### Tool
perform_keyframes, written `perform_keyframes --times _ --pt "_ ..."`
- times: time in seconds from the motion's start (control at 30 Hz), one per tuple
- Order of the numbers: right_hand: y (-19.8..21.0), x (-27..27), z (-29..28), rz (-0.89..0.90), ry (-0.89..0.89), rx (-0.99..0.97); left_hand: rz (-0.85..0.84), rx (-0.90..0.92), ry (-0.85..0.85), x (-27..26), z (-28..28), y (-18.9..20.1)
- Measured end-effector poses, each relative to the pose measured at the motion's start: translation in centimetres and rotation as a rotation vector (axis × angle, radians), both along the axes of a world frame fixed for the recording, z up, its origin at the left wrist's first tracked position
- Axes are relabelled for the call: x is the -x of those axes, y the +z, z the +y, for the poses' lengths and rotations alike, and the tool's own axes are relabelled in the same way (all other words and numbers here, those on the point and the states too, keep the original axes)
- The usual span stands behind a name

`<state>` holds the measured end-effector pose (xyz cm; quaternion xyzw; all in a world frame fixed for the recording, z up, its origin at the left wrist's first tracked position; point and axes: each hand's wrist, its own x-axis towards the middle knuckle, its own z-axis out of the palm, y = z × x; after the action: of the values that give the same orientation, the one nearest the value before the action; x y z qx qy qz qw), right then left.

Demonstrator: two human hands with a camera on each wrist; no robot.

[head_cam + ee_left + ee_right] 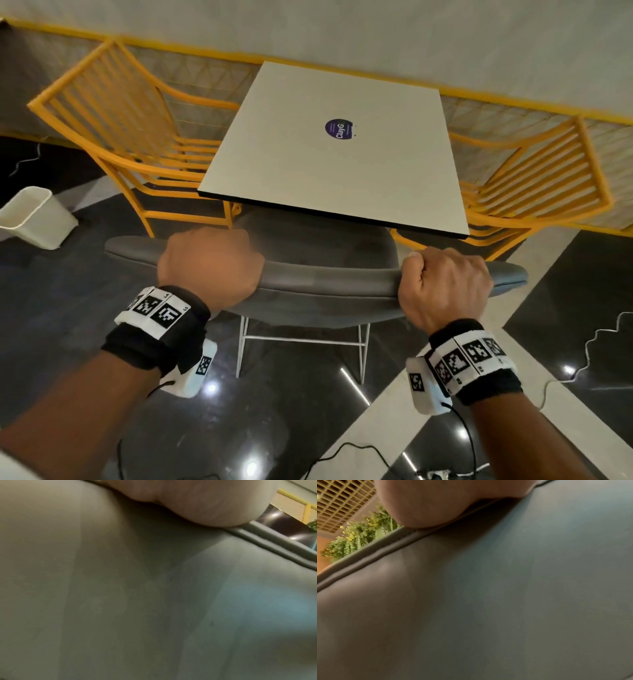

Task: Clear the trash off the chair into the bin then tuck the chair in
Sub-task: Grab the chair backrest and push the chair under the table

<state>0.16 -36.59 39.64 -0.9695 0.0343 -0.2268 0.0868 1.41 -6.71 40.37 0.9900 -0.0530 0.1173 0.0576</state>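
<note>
We've got both fists clamped on the grey chair [325,281] along its backrest's top edge, left hand [209,263] and right hand [445,284] spread wide, surely for a straight push. Its seat sits partly under the table [308,171] edge. The bin [37,216] waits far left. Wrist views show only upholstery and piping.

Head view: high above, angled forward and down over the grey chair [325,287] back toward the worktop [335,150]. Left wrist view: pressed close against the chair's rear upholstery [137,601], aimed up along it. Right wrist view: equally close, same fabric [505,601]. Shared by all three: the chair's backrest and piped top edge.
</note>
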Motion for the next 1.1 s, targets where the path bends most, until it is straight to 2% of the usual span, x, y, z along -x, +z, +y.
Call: perform_keyframes --times 0.13,0.33,0.57,0.9,1.1 --pt "-0.1 -0.2 0.0 0.046 -0.018 -0.007 -0.011 0.004 -0.024 -0.3 0.1 0.1" --pt "-0.1 0.1 0.4 0.024 -0.039 -0.039 -0.035 0.011 -0.039 0.1 0.4 0.1" --pt "-0.4 0.8 0.9 0.003 -0.098 -0.055 0.034 0.052 -0.017 0.6 0.8 0.4" --pt "0.0 0.8 1.4 0.004 -0.073 -0.046 0.027 0.074 -0.049 0.5 1.2 0.3" --pt "0.1 1.3 1.1 0.065 -0.054 -0.037 -0.003 0.079 -0.034 1.1 0.8 0.4"
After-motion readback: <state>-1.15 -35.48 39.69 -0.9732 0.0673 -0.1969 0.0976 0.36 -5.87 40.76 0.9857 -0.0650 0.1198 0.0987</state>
